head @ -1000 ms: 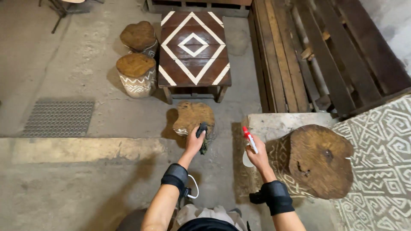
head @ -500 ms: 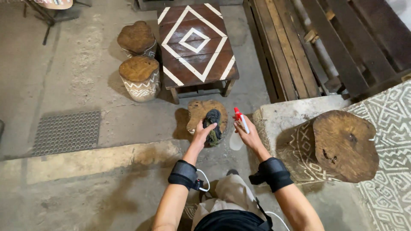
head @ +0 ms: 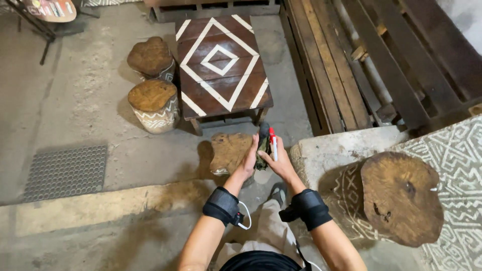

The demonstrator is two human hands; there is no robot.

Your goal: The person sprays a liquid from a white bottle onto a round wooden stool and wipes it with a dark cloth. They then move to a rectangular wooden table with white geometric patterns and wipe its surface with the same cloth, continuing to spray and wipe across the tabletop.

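Both hands meet in front of the body, above the concrete floor (head: 90,100). Left hand (head: 249,159) has its fingers wrapped around a dark brush-like tool (head: 262,145), held upright; can't tell exactly what it is, looks dark green/black with a rounded top. Right hand (head: 279,161) pinches a red-and-white marker (head: 272,144), also upright, red cap on top, touching or just beside the dark tool. Both hands closed on their items, no open fingers. Black wrist straps on both forearms, a white cable loops off the left one. Directly behind the left hand on the floor: small wooden stump stool (head: 230,152), bare brown top. Right of the right arm: bigger log stool (head: 399,198) with white painted patterns on its side, next to a concrete block (head: 341,145). Further ahead: low brown table (head: 221,65) with white diamond pattern, two more patterned stump stools (head: 153,103) to its left. Metal floor grate (head: 65,170) well off to the left. Dark wooden pallets (head: 361,55) top right.
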